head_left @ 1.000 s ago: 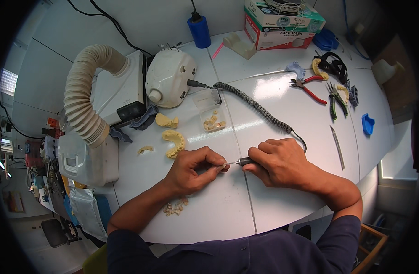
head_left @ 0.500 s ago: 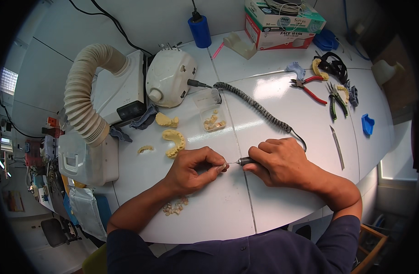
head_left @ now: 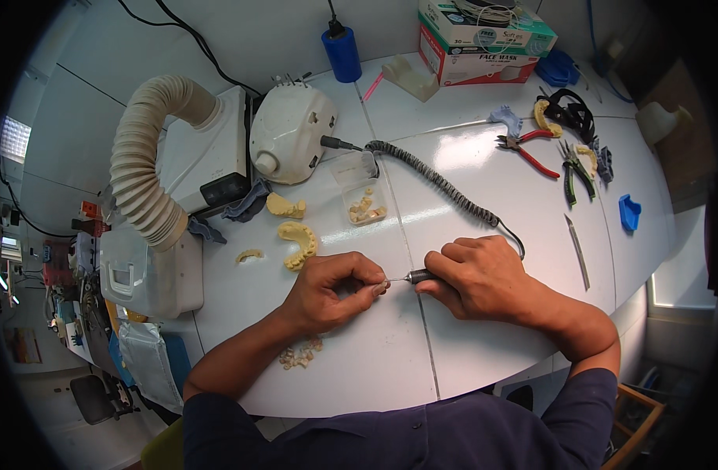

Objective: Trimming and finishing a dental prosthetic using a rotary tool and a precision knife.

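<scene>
A small pale piece (head_left: 382,284), likely tooth-coloured, is pinched between the thumb and fingers of my left hand (head_left: 334,291). My right hand (head_left: 480,278) grips a dark rotary handpiece (head_left: 420,276), whose thin metal bur touches or nearly touches that piece. A coiled cord (head_left: 433,176) runs from the handpiece toward a white motor unit (head_left: 292,133). Pale fragments (head_left: 300,354) lie below my left wrist. Yellow dental casts (head_left: 296,244) and an open clear box (head_left: 363,205) of small tooth-like pieces stand just beyond my hands.
A beige suction hose (head_left: 144,164) arches at the left beside a clear plastic case (head_left: 151,278). Red-handled cutters (head_left: 535,163), green pliers (head_left: 580,180), a metal blade tool (head_left: 578,254) and a blue tray (head_left: 629,213) lie right. Mask boxes (head_left: 484,63) and a blue cylinder (head_left: 342,59) stand at the back.
</scene>
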The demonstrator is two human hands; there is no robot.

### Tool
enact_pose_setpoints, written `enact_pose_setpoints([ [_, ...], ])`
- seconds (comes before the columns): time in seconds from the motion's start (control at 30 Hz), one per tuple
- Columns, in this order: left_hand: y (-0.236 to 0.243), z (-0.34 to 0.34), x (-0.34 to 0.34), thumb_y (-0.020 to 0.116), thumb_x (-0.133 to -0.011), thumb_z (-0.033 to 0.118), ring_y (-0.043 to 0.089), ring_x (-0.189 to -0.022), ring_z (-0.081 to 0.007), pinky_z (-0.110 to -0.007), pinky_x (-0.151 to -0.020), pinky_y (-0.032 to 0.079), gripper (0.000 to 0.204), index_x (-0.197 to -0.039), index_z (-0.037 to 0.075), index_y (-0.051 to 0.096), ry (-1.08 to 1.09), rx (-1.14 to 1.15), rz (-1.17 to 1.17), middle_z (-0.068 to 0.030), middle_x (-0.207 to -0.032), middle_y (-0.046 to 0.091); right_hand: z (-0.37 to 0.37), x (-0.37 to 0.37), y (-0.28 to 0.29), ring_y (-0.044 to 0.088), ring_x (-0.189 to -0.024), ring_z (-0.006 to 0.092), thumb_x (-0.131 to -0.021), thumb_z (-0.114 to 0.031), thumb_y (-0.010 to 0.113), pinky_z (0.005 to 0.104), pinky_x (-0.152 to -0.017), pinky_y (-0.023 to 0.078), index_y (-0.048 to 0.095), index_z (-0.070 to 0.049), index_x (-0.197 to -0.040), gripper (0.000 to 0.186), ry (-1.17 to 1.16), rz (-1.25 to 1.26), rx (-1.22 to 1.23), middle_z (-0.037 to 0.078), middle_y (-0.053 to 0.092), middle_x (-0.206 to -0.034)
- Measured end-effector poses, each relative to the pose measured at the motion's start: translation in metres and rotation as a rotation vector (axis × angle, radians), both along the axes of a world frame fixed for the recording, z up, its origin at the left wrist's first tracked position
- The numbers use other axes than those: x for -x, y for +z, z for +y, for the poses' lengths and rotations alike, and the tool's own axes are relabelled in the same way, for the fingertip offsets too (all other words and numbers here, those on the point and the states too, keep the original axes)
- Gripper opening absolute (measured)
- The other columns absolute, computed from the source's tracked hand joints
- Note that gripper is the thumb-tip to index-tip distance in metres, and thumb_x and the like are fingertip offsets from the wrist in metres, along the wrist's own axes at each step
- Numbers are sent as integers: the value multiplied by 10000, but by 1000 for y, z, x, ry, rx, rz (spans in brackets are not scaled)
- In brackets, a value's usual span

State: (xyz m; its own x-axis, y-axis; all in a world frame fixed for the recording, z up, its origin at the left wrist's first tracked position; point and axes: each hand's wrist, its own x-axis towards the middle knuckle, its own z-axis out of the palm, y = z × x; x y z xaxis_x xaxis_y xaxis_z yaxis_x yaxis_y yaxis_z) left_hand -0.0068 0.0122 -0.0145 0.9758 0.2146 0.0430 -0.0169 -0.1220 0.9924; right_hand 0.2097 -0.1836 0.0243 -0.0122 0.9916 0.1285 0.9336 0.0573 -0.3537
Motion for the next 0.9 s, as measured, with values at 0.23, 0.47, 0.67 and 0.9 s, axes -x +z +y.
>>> enact_pose_setpoints([
  [0.23, 3, 0, 0, 731, -953, -45, 755, -892, -126, -266, -787, 606, 84, -1035, -36, 716, 15, 2, 1, -84, -1003, 783, 1, 0, 2, 715, -638, 290, -1047, -452, 685, 417, -529, 530, 674, -89, -895, 394, -2, -4, 22, 76, 661, -673],
  [0.47, 0, 1, -1, 756, -954, -34, 753, -881, -126, -262, -776, 606, 78, -1021, -34, 717, 15, -4, 6, -86, -1006, 784, 1, -2, 1, 721, -655, 288, -1049, -456, 683, 417, -530, 533, 675, -90, -903, 395, 8, 7, 16, 76, 664, -681],
  [0.67, 3, 0, -1, 770, -950, -32, 754, -874, -127, -258, -768, 602, 86, -1017, -35, 717, 22, -3, 17, -86, -1001, 787, 1, -1, 1, 722, -654, 286, -1049, -453, 684, 415, -532, 537, 675, -88, -902, 393, 12, 3, 11, 76, 664, -678],
  [0.9, 2, 1, 0, 762, -950, -37, 758, -884, -127, -263, -783, 604, 81, -1011, -33, 709, 18, -12, 15, -88, -996, 788, 1, -1, 1, 717, -643, 287, -1053, -452, 676, 414, -533, 538, 676, -87, -905, 394, 17, 7, 4, 77, 663, -675],
])
